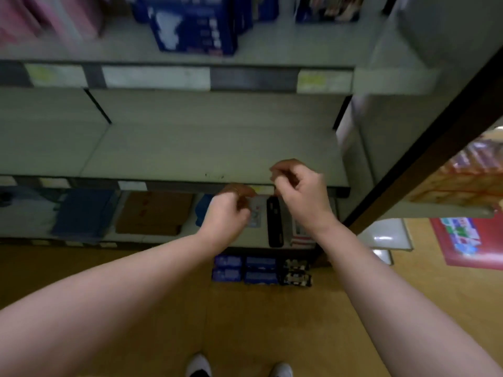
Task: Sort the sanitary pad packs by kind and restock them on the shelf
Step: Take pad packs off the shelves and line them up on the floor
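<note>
I stand in front of a grey shelf unit. My left hand (227, 210) and my right hand (298, 191) hover side by side near the front edge of the bare middle shelf (190, 148); both have curled fingers and hold nothing. Dark blue sanitary pad packs (193, 25) stand on the shelf above, with pink packs (32, 20) at its far left. More blue packs (81, 213) and a brown pack (155, 213) lie on the shelf below. Small blue packs (245, 269) are stacked at the bottom, by the floor.
A black narrow item (275, 221) lies on the lower shelf between my hands. A dark upright post (424, 148) bounds the unit on the right, with another shelf of orange packets (462, 175) and a red mat (468, 240) beyond. My white shoes (200, 367) stand on the wooden floor.
</note>
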Tool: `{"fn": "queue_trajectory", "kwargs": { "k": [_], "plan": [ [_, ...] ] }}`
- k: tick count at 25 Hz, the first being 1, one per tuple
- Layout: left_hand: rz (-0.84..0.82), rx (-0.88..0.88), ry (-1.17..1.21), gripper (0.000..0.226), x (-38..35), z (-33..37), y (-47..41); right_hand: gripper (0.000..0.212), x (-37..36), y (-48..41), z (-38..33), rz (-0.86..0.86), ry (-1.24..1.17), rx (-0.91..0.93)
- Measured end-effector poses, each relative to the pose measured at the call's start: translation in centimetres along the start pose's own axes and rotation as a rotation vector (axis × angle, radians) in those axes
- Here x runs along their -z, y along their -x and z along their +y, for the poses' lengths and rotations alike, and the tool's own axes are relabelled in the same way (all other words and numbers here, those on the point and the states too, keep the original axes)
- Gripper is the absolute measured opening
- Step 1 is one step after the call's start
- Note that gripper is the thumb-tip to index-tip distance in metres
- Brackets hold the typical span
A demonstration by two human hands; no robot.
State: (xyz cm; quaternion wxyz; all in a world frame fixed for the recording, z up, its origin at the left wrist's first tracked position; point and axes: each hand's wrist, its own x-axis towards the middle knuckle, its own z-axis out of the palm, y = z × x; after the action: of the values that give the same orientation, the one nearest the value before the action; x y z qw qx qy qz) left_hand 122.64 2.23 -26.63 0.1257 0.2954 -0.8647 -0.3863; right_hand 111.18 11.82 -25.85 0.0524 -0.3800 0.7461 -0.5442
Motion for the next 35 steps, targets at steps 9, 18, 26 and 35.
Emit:
{"fn": "queue_trajectory", "kwargs": {
  "k": [9, 18, 26, 35],
  "plan": [
    [0.262, -0.336, 0.068, 0.021, 7.1, 17.5, -0.1, 0.015, 13.0, -5.8, -11.8, 0.133, 0.018, 0.297],
    [0.339, -0.341, 0.055, 0.024, 9.9, 22.3, -3.5, 0.011, 17.3, -10.0, -14.5, 0.109, 0.189, 0.259],
    [0.268, -0.098, 0.227, 0.031, 9.7, 21.4, -15.2, 0.036, 14.8, -20.5, -10.2, -0.029, 0.476, 0.077],
    [0.183, -0.04, 0.296, 0.033, 7.5, 19.0, -27.0, 0.065, 10.6, -35.6, -3.2, -0.214, 0.703, -0.004]
  ]
}}
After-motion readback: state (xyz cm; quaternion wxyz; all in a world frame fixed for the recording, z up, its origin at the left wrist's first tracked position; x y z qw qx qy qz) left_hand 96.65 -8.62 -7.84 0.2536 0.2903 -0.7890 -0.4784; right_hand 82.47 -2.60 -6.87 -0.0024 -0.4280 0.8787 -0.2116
